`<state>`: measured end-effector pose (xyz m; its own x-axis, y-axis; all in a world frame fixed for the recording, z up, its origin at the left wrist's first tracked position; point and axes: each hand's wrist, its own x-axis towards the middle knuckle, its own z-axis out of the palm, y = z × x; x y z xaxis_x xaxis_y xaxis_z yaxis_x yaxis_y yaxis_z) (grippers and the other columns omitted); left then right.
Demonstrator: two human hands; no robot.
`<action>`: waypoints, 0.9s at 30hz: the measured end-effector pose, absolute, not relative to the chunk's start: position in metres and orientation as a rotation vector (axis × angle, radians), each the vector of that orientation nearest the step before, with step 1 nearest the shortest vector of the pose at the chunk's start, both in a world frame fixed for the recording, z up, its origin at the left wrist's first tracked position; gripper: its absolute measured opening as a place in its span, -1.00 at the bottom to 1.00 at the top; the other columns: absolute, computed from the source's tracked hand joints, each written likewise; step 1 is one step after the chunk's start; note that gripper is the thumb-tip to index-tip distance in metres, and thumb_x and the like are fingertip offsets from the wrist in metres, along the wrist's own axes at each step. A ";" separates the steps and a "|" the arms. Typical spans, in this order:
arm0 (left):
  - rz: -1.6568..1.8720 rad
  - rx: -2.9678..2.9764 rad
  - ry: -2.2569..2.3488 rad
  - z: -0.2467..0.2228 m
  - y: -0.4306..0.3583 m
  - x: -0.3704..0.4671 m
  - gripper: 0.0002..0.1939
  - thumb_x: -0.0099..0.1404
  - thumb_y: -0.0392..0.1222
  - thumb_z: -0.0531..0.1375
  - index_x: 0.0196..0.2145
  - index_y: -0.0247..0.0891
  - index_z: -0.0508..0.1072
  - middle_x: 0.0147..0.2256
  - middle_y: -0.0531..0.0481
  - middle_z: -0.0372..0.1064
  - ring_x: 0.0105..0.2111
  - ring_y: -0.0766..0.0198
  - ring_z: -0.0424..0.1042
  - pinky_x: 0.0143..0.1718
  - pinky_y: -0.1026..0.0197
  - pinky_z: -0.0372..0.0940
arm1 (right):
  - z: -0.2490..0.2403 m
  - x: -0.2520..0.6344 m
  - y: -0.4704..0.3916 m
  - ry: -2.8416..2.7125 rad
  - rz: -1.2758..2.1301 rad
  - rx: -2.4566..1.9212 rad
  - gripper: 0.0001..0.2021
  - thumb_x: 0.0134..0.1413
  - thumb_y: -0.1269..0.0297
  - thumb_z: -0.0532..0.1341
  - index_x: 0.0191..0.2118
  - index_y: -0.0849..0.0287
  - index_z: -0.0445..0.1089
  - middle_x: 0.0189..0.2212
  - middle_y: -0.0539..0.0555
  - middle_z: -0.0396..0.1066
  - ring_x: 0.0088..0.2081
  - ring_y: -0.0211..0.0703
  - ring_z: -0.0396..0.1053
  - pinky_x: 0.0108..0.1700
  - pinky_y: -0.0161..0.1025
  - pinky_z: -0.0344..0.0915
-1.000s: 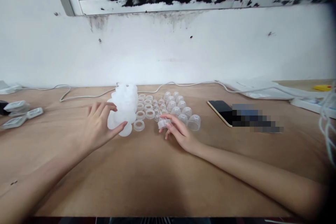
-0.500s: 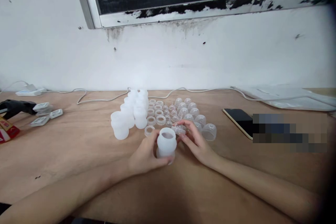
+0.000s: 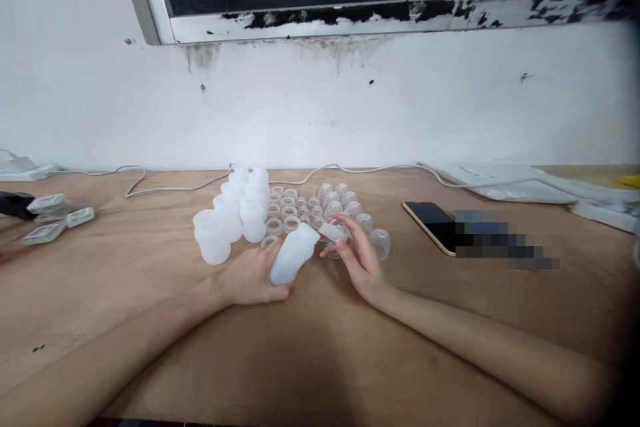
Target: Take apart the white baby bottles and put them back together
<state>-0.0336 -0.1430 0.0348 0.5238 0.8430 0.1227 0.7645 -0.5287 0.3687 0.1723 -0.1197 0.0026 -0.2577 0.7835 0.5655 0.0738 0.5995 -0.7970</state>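
My left hand [image 3: 250, 277] is wrapped round a frosted white baby bottle [image 3: 293, 257], which is tilted with its mouth toward the right. Between the fingertips of my right hand [image 3: 364, 260] is a translucent bottle collar [image 3: 334, 232], held just off the bottle's mouth; it appears to have a clear nipple in it, facing away from the bottle. Beyond my hands lie rows of loose collar rings [image 3: 274, 227], small clear nipples [image 3: 314, 212] and clear domed caps [image 3: 381, 243]. More white bottles [image 3: 215, 240] stand upright at the left of these rows.
A phone [image 3: 430, 223] lies on the wooden table [image 3: 280, 360] at the right, beside a blurred-out patch. Behind it are a clear plastic bag [image 3: 500, 180] and a white cable [image 3: 350, 166] along the wall. Small white boxes [image 3: 55, 213] sit at the far left.
The bottle has gone from upright to tilted, its mouth turned toward my right hand. The collar has turned and come level with that mouth. The view has shifted slightly right.
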 end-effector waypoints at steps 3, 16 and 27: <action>0.362 2.479 1.371 0.036 -0.146 -0.029 -0.64 -0.01 -0.02 0.12 -0.28 -0.23 0.17 -0.43 0.04 0.28 -0.46 0.20 0.31 -0.51 0.23 0.13 | 0.006 0.171 -0.120 -1.768 0.758 -0.736 -0.67 0.07 0.20 0.02 -0.02 0.06 0.05 -0.11 0.14 0.13 -0.25 -0.17 0.26 -0.20 -0.15 0.26; 0.565 1.994 0.807 0.024 -0.129 -0.048 -0.59 0.01 0.11 0.07 -0.33 -0.30 0.29 -0.50 0.04 0.19 -0.52 0.36 0.19 -0.56 0.34 0.08 | 0.010 0.177 -0.126 -1.953 0.816 -0.559 -0.69 -0.01 0.30 0.12 -0.14 0.07 0.00 -0.07 0.18 0.15 -0.07 -0.11 0.21 -0.20 -0.17 0.27; 0.781 2.215 1.008 0.023 -0.142 -0.043 -0.53 0.02 -0.05 0.17 -0.11 -0.22 0.19 -0.18 -0.07 0.26 -0.29 0.23 0.32 -0.27 0.17 0.25 | 0.006 0.181 -0.114 -2.080 0.672 -0.856 -0.70 -0.12 0.15 0.19 -0.24 0.16 0.20 -0.55 -0.01 0.30 -0.58 -0.29 0.25 -0.57 -0.32 0.19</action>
